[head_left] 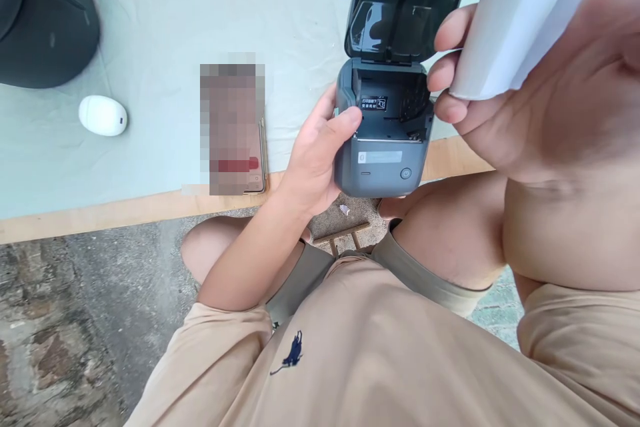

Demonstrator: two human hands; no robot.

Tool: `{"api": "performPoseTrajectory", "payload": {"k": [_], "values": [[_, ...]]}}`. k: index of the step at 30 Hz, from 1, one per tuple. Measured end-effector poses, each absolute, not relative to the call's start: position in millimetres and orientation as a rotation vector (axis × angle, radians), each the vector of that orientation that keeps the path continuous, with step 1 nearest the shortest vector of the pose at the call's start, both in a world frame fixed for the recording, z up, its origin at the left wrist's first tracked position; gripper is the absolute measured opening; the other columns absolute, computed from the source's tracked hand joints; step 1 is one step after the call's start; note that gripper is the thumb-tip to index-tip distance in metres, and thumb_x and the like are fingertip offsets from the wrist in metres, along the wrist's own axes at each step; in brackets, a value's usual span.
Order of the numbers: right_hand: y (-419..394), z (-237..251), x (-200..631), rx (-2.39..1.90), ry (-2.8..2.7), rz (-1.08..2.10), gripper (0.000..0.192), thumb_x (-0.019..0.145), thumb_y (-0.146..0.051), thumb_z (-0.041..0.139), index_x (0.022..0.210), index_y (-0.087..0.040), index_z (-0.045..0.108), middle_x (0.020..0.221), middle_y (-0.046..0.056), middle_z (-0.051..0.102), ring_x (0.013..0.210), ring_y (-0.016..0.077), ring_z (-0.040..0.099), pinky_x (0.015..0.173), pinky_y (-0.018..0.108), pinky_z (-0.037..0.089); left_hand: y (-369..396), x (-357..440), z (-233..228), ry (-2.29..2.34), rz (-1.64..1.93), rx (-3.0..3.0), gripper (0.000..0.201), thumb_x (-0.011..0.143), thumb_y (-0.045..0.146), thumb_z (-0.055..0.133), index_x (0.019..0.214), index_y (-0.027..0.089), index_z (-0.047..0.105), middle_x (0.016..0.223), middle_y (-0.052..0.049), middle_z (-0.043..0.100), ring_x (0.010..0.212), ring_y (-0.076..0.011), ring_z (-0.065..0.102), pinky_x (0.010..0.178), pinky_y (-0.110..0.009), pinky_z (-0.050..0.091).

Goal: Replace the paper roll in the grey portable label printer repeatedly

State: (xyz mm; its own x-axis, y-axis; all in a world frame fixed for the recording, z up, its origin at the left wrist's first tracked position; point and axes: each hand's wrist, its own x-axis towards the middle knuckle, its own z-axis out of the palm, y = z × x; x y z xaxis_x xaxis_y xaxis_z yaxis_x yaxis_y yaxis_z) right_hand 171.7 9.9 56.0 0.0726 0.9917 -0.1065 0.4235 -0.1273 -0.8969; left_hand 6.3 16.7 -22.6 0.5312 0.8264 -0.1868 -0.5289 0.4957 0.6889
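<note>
I am gripping the open printer [383, 130] in my left hand [315, 160], off the table; right hand [545, 87] pinching a paper roll [520, 13] — a slip risks dropping either.

The label printer [383, 140] is sitting at the table's near edge [125, 210], lid open, with the left hand [313, 160] on its left side. The right hand [545, 100] is holding a paper roll [520, 13] just right of it. Farther left on the table are lying a phone [233, 130], a mouse [103, 115] and a bag [45, 13].
</note>
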Motion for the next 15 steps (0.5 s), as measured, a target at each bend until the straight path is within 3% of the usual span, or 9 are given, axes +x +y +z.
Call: {"api": "performPoseTrajectory", "payload": {"k": [2,6,8,12,15], "values": [[8,53,175,-1.55,-1.317,1.053,0.029,0.088,-0.045,0.047,0.112,-0.033,0.056,0.104,0.0,0.068,0.08,0.0158,0.068,0.054,0.031,0.056,17,7,-23,0.539,0.867,0.626,0.019,0.094,0.029,0.054,0.113,0.025,0.058,0.123,-0.004,0.07,0.141,-0.0282,0.052,0.114,-0.039,0.05],[-1,33,181,-1.211,-1.81,0.575,0.045,0.088,-0.032,0.059,0.131,-0.033,0.047,0.137,-0.005,0.057,0.114,0.0146,0.063,0.092,0.031,0.058,15,6,-23,0.579,0.879,0.665,0.023,0.095,0.03,0.056,0.117,0.023,0.056,0.134,-0.003,0.065,0.141,-0.0263,0.052,0.115,-0.038,0.051],[-4,25,183,-1.181,-1.952,0.417,0.04,0.086,-0.027,0.061,0.125,-0.027,0.05,0.134,-0.002,0.059,0.111,0.0154,0.064,0.09,0.031,0.056,14,5,-26,0.582,0.879,0.692,0.035,0.092,0.031,0.062,0.124,0.022,0.052,0.136,-0.002,0.062,0.142,-0.0266,0.051,0.114,-0.038,0.051],[-2,20,185,-1.425,-2.087,0.161,0.016,0.082,-0.022,0.064,0.096,-0.022,0.056,0.102,0.002,0.068,0.091,0.0183,0.065,0.077,0.033,0.052,14,4,-33,0.596,0.898,0.752,0.068,0.077,0.038,0.081,0.134,0.027,0.047,0.138,-0.003,0.06,0.141,-0.0304,0.051,0.113,-0.039,0.052],[1,21,188,-1.453,-2.141,0.154,0.013,0.083,-0.022,0.062,0.094,-0.023,0.056,0.098,0.0,0.07,0.088,0.0177,0.067,0.072,0.032,0.049,13,4,-33,0.616,0.899,0.742,0.067,0.077,0.04,0.08,0.134,0.027,0.048,0.137,-0.003,0.06,0.141,-0.0312,0.051,0.112,-0.04,0.052]]}}
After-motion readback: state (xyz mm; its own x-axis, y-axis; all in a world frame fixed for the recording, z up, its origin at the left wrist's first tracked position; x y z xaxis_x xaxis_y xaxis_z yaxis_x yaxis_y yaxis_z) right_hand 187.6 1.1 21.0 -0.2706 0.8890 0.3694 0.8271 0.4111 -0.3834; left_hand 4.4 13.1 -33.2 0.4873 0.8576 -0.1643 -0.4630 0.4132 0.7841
